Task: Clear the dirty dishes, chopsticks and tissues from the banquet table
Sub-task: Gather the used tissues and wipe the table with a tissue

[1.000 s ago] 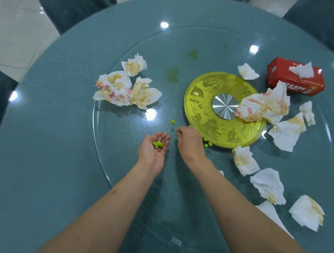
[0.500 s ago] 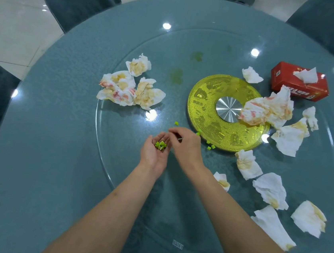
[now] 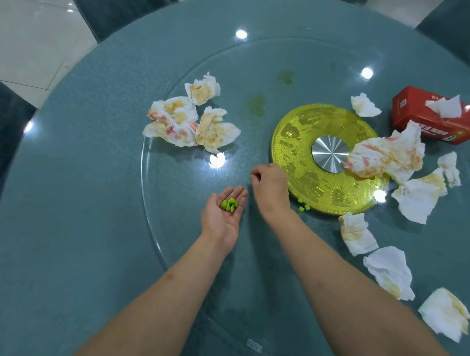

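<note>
Spillage is your nearest risk: your left hand (image 3: 225,216) lies palm up and relaxed just above the surface (image 3: 82,219), cupping a small heap of green vegetable bits (image 3: 229,205) near the fingertips, and any tilt while you reach would roll them back onto the glass turntable (image 3: 164,222). Your right hand (image 3: 269,189) hovers beside the gold hub (image 3: 299,144) with fingers curled and fingertips drawn together; whether it pinches a bit you cannot tell from here. A few more green bits (image 3: 303,207) lie against the near rim of that hub, partly hidden by your wrist, so they are easy to miss or flick under the edge. Pressing on the turntable could spin it and carry things off. Stained tissues wait in two lots: one cluster (image 3: 187,125) toward the left edge, and others strewn (image 3: 388,157) from the hub to the right edge. Nudging the red tissue box (image 3: 434,117) near the far right could mix its clean sheet with the dirty ones.
</note>
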`<state>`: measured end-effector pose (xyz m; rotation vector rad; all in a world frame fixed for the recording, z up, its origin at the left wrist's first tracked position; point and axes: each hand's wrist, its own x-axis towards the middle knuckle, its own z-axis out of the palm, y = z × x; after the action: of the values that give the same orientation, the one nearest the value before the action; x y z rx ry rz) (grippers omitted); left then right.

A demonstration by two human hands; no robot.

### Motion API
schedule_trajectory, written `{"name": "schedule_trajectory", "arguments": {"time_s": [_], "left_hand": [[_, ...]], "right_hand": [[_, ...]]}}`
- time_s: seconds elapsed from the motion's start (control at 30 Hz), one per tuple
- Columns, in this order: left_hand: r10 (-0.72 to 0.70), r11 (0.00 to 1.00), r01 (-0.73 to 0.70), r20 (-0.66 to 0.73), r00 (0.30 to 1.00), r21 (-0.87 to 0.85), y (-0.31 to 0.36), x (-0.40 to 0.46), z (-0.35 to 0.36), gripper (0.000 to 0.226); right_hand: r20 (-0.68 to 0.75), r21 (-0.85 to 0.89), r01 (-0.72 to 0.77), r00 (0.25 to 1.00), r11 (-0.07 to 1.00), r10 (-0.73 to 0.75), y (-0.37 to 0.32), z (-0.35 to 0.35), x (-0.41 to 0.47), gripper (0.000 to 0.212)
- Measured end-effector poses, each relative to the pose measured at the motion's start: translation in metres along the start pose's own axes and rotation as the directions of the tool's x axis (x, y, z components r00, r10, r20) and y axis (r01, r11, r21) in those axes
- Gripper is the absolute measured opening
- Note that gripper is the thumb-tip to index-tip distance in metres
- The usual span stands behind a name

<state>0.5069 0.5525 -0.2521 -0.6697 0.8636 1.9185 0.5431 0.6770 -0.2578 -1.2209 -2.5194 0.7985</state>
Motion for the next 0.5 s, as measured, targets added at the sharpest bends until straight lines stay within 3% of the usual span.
{"name": "schedule_trajectory", "arguments": {"time_s": [0.13,0.23,0.33,0.5], "left_hand": [[0.009,1.000,-0.009,-0.010,1.000,0.008,-0.001,-0.003,0.001,0.049],[0.010,1.000,-0.009,-0.015,1.000,0.025,-0.001,-0.005,0.004,0.048],[0.008,0.998,-0.007,-0.018,1.000,0.055,-0.004,-0.004,0.004,0.045],[-0.038,0.995,0.039,-0.006,0.999,0.090,-0.009,-0.007,-0.002,0.053]], "right_hand": [[0.005,0.012,-0.037,0.999,0.999,0.037,0.001,-0.006,-0.009,0.015],[-0.050,0.165,-0.073,0.995,0.984,0.082,-0.005,-0.017,-0.028,0.010],[-0.027,0.299,-0.036,0.999,0.953,0.046,-0.015,-0.024,-0.055,0.009],[0.064,0.378,0.000,0.998,0.926,-0.027,-0.016,-0.025,-0.083,0.021]]}}
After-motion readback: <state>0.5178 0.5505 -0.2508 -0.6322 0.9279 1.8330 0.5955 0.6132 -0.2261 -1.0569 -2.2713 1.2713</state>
